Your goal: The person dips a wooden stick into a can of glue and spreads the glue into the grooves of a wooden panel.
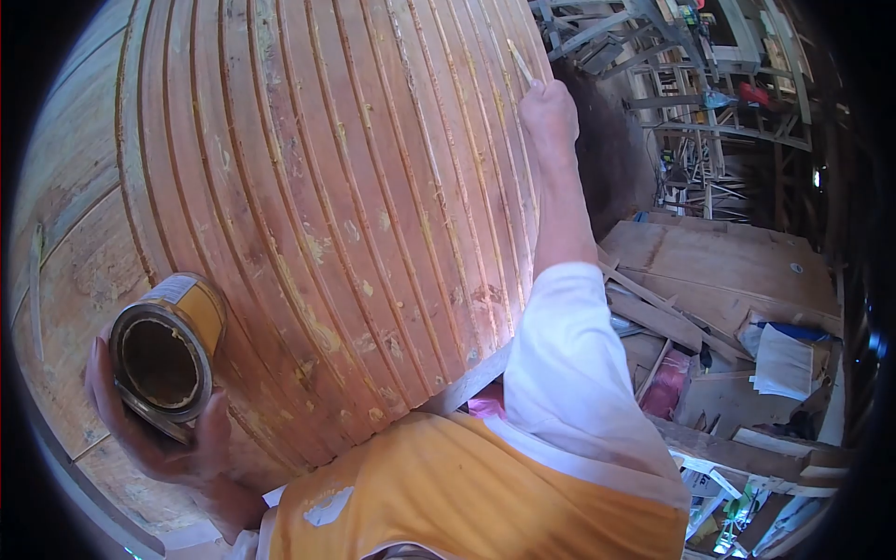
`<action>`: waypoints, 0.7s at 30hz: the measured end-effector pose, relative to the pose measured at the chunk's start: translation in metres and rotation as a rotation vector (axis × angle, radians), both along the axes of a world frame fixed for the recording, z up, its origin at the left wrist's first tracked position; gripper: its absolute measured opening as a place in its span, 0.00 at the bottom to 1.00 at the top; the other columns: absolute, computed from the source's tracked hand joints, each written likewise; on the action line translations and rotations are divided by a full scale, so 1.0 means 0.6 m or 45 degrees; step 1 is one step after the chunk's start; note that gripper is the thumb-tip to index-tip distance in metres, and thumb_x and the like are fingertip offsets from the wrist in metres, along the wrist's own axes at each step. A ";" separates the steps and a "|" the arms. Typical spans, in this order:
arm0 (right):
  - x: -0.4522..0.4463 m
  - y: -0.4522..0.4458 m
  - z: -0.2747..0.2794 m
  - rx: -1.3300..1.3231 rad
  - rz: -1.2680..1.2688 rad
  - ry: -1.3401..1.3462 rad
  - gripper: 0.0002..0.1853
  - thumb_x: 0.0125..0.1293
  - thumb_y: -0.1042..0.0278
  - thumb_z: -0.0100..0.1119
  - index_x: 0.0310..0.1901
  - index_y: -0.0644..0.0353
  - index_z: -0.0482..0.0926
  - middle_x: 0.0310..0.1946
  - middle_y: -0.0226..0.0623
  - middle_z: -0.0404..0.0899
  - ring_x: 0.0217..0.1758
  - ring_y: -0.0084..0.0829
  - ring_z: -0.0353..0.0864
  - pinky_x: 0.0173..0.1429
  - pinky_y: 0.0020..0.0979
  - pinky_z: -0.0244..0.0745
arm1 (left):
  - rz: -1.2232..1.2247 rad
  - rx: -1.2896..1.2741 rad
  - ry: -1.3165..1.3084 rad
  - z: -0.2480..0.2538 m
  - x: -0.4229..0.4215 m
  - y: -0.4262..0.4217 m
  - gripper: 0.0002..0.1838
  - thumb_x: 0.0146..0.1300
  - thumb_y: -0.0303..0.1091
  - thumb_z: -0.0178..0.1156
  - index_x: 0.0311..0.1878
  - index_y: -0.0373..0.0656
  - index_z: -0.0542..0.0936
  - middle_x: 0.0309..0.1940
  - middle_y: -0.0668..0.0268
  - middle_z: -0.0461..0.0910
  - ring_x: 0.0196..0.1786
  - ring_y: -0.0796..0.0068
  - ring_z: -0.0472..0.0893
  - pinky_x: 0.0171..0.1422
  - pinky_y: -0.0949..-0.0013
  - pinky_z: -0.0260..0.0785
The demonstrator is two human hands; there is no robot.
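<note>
My left hand (163,448) is wrapped round an open tin can (205,313) with a yellow label, tilted so that its dark inside faces me. Over the far right part of a grooved wooden panel (308,177), my right hand (549,110) is closed on a thin stick-like tool (519,62). The tool's tip is close to the panel's surface; whether it touches cannot be told. Yellowish smears mark many of the panel's long parallel grooves.
A cardboard sheet (737,266) lies at the right, with wood strips (658,317) and a white paper (782,362) near it. Stacked timber (700,140) and a red item (752,93) stand farther back. More flat wood (79,271) extends at the left.
</note>
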State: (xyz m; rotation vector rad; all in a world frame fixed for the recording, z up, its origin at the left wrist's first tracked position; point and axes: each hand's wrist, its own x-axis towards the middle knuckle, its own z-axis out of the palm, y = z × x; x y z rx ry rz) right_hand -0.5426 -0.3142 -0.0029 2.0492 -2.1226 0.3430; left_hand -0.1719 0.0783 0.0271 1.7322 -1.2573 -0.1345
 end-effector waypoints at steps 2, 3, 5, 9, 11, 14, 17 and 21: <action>-0.009 0.002 0.008 0.028 0.041 -0.160 0.19 0.70 0.56 0.56 0.39 0.68 0.80 0.37 0.58 0.84 0.46 0.54 0.86 0.50 0.49 0.77 | 0.018 0.011 0.018 0.002 -0.003 -0.001 0.47 0.50 0.39 0.70 0.73 0.30 0.65 0.69 0.49 0.69 0.72 0.52 0.69 0.77 0.54 0.60; -0.015 0.004 0.012 0.043 0.061 -0.236 0.19 0.70 0.55 0.57 0.38 0.68 0.79 0.36 0.57 0.84 0.46 0.53 0.86 0.50 0.47 0.77 | 0.027 0.018 0.030 0.002 -0.004 0.000 0.47 0.50 0.39 0.70 0.73 0.30 0.65 0.69 0.49 0.69 0.72 0.52 0.69 0.76 0.54 0.61; -0.031 0.010 0.006 0.020 0.094 -0.285 0.19 0.69 0.54 0.58 0.38 0.67 0.78 0.36 0.55 0.84 0.46 0.52 0.86 0.50 0.47 0.77 | 0.028 -0.004 0.035 -0.001 -0.004 -0.001 0.47 0.49 0.38 0.70 0.73 0.30 0.65 0.69 0.49 0.69 0.72 0.53 0.69 0.76 0.54 0.61; -0.039 0.008 -0.004 0.003 0.137 -0.306 0.17 0.69 0.55 0.58 0.38 0.65 0.76 0.38 0.54 0.84 0.47 0.52 0.85 0.51 0.48 0.76 | 0.030 -0.021 0.051 -0.003 -0.006 -0.002 0.47 0.49 0.38 0.69 0.74 0.30 0.65 0.70 0.49 0.69 0.72 0.53 0.70 0.77 0.54 0.61; -0.036 0.002 -0.009 0.007 0.022 -0.210 0.16 0.70 0.56 0.56 0.40 0.65 0.76 0.39 0.54 0.84 0.48 0.53 0.84 0.52 0.49 0.76 | 0.029 -0.022 0.068 -0.004 -0.007 -0.001 0.47 0.49 0.37 0.69 0.74 0.30 0.65 0.69 0.49 0.69 0.72 0.52 0.70 0.77 0.54 0.61; -0.024 0.014 -0.008 -0.009 -0.019 -0.157 0.15 0.71 0.58 0.54 0.41 0.64 0.76 0.40 0.55 0.84 0.50 0.53 0.84 0.53 0.49 0.75 | 0.038 0.011 0.018 0.002 -0.006 -0.005 0.48 0.50 0.42 0.70 0.73 0.30 0.65 0.66 0.48 0.70 0.69 0.50 0.72 0.73 0.52 0.67; -0.015 0.018 -0.007 -0.008 -0.042 -0.166 0.14 0.72 0.59 0.54 0.42 0.64 0.76 0.41 0.54 0.83 0.51 0.53 0.83 0.54 0.50 0.75 | 0.044 0.009 -0.011 0.002 -0.006 -0.006 0.48 0.50 0.45 0.71 0.72 0.30 0.65 0.65 0.48 0.70 0.67 0.49 0.73 0.71 0.51 0.69; -0.006 0.015 0.001 -0.050 -0.062 -0.074 0.14 0.71 0.59 0.56 0.43 0.64 0.75 0.42 0.51 0.82 0.50 0.52 0.84 0.54 0.52 0.76 | 0.031 -0.002 -0.011 0.001 -0.004 -0.006 0.48 0.51 0.45 0.71 0.72 0.30 0.65 0.64 0.47 0.70 0.67 0.49 0.73 0.71 0.51 0.70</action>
